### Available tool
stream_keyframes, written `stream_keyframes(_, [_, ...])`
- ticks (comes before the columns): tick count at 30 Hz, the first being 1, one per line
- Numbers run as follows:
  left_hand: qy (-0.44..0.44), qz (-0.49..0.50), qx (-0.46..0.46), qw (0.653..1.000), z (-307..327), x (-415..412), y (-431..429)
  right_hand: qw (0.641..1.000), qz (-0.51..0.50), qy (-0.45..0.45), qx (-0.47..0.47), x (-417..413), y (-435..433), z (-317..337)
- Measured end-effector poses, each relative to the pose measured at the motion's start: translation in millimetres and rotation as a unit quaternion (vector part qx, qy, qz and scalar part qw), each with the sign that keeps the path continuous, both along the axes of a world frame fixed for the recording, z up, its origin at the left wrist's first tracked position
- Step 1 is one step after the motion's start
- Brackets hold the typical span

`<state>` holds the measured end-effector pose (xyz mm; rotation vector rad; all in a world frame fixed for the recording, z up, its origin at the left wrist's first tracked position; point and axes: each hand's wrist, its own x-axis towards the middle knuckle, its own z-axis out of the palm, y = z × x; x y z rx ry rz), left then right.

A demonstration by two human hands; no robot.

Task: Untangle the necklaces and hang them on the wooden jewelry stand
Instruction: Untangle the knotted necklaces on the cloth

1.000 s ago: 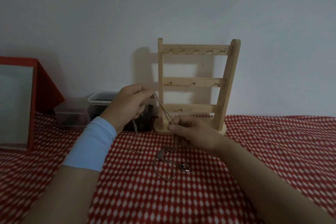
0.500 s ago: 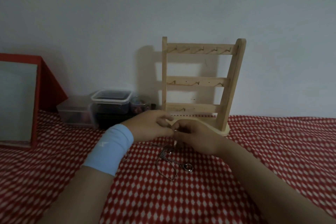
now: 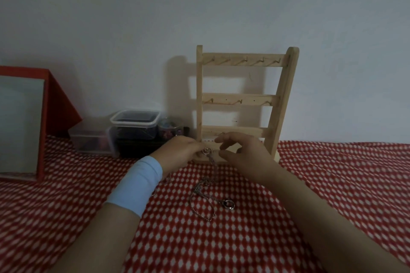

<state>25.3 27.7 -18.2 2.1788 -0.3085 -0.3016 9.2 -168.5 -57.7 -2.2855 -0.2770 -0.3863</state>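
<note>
Evidently still untangling: the left hand (image 3: 182,153) pinches a small pendant (image 3: 206,150) at the chain's top, the right hand (image 3: 241,155) half-open beside it, while the tangled necklaces (image 3: 204,195) trail toward six o'clock before the bare wooden stand (image 3: 241,95); next, tease one chain free.

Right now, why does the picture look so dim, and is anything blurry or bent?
Head view: the light is low and flat, with no glare; the wooden stand throws a soft shadow leftward on the wall. The chain and ring on the red cloth look soft and grainy. The wide lens stretches both forearms at the bottom edge.
</note>
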Motion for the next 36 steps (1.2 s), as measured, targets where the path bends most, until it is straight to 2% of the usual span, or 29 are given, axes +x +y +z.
stream_keyframes(4, [0.050, -0.016, -0.061, 0.997, -5.9, 3.1, 6.7, 1.000, 0.009, 0.021, 0.018, -6.9, 2.6, 5.0])
stream_keyframes(7, [0.037, -0.024, -0.068, 0.997, -4.8, 2.7, 7.0, 0.998, 0.041, 0.046, 0.032, -13.8, 9.0, 10.3])
stream_keyframes(12, [-0.030, -0.037, -0.030, 0.998, -2.9, 2.7, 3.3, 0.985, 0.075, 0.099, 0.117, -14.0, 11.4, 12.1])
stream_keyframes(19, [-0.130, -0.036, 0.031, 0.990, -5.2, 5.1, 6.0, 0.963, 0.106, 0.183, 0.168, -10.8, 7.6, 9.1])
stream_keyframes(23, [-0.157, -0.029, 0.024, 0.987, -10.3, 6.6, 4.4, 0.954, 0.108, 0.223, 0.169, -10.4, 6.1, 10.8])
stream_keyframes(29, [-0.160, -0.009, 0.047, 0.986, -8.3, 3.9, 6.2, 0.947, 0.051, 0.220, 0.227, -10.7, 2.9, 15.2])
stream_keyframes(33, [-0.153, 0.000, 0.068, 0.986, -8.4, 4.8, 9.5, 0.924, 0.008, 0.157, 0.350, -9.5, 6.8, 17.4])
stream_keyframes(36, [-0.140, -0.008, 0.087, 0.986, -7.9, 6.1, 12.2, 0.922, -0.017, 0.105, 0.373, -8.8, 7.8, 20.1])
